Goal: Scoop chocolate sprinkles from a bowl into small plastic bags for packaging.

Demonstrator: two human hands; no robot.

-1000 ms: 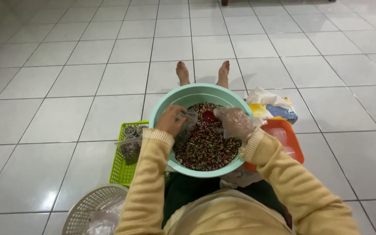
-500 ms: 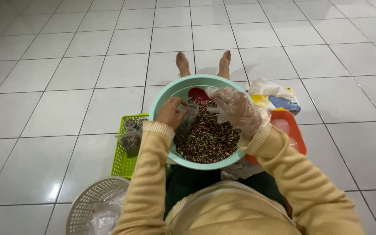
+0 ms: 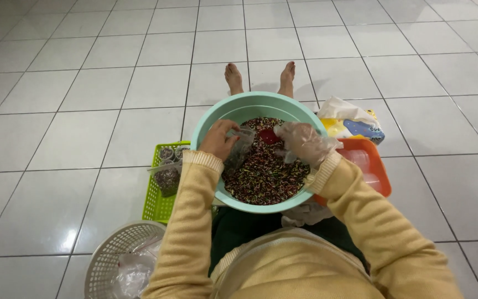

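A mint-green basin [image 3: 217, 118] rests on my lap, filled with a dark mix of small multicoloured pieces [image 3: 264, 177]. My left hand [image 3: 218, 138] is bare and grips a small clear plastic bag [image 3: 241, 147] held over the mix. My right hand [image 3: 302, 142] wears a thin clear plastic glove and holds a small red scoop [image 3: 269, 136] just beside the bag's mouth. Both sleeves are yellow knit. My bare feet [image 3: 260, 77] stick out past the basin's far rim.
A lime-green basket [image 3: 156, 202] with filled little bags [image 3: 167, 171] stands at my left. An orange tub [image 3: 373, 160] sits at my right, a crumpled plastic bag [image 3: 347, 119] behind it. A white round basket [image 3: 112, 260] with plastic lies near left. White tiled floor all around.
The view has shifted slightly. My right hand has come lower toward the bag with the red scoop; my left hand keeps the bag over the mix.
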